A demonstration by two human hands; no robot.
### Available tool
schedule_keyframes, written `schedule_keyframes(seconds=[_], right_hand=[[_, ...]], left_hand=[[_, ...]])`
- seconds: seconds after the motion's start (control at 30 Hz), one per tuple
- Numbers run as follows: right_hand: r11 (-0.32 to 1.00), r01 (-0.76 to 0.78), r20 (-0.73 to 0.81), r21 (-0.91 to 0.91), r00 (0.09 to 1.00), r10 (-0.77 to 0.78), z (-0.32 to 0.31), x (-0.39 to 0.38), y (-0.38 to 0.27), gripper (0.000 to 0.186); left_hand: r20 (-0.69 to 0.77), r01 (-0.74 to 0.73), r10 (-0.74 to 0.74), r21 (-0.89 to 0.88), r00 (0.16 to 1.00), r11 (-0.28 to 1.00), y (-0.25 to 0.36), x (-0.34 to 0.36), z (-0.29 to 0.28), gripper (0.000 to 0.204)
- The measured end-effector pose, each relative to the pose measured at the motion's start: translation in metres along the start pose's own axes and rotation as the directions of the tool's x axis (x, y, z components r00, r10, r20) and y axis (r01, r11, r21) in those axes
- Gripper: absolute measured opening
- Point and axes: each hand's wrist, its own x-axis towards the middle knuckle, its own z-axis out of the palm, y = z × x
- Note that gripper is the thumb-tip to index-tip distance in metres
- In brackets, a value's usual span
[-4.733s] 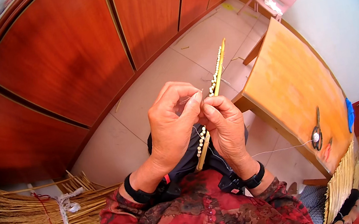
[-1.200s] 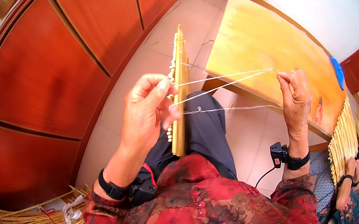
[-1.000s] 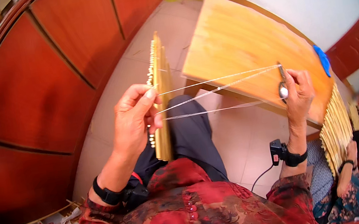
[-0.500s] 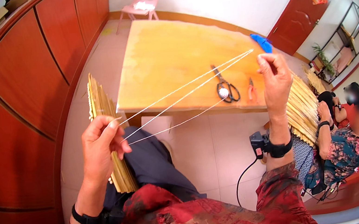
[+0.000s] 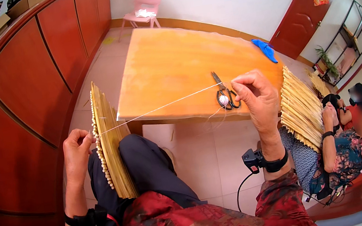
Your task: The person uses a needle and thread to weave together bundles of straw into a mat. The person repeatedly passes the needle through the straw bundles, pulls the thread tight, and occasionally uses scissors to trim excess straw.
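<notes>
A bundle of straw-coloured stalks point(image 5: 112, 142), bound into a flat panel with a knobbly edge, stands across my lap. At that edge my left hand point(image 5: 76, 155) is closed, thumb and finger pinched where the white string point(image 5: 165, 106) meets the panel. The string runs taut across to my right hand point(image 5: 258, 100), which pinches it above the table's near edge. A looser loop of string hangs below the right fingers. Close by on the table lie black scissors point(image 5: 217, 81) with a small white ball point(image 5: 223, 100) on their handles.
The wooden table point(image 5: 173, 62) carries a blue cloth point(image 5: 265, 50) at its far right. Red cabinets point(image 5: 19, 77) line the left; a pink chair point(image 5: 147, 2) stands behind. On the right sits a co-worker point(image 5: 347, 148) with another stalk panel point(image 5: 301, 110).
My left hand has moved left to the panel's edge. My right hand has come lower and leftward. Several spread string strands have become one taut line plus a loose loop.
</notes>
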Motion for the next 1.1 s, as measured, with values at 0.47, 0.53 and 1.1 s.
schedule_keyframes(seconds=[0.47, 0.53, 1.1], right_hand=[[0.997, -0.002, 0.292, 0.082, 0.956, -0.022, 0.06, -0.01, -0.008, 0.006], [0.994, -0.03, 0.311, 0.103, 0.95, -0.004, 0.067, -0.012, -0.007, 0.006], [0.976, -0.168, 0.464, 0.138, 0.881, 0.086, 0.099, -0.013, -0.007, 0.007]], left_hand=[[-0.285, 0.246, -0.095, 0.561, 0.954, 0.79, -0.081, -0.006, -0.094, 0.012], [-0.154, 0.27, -0.223, 0.6, 0.963, 0.753, -0.075, -0.009, -0.094, 0.014], [0.393, -0.098, 0.217, -0.3, 0.893, 0.949, 0.087, -0.026, 0.045, 0.023]])
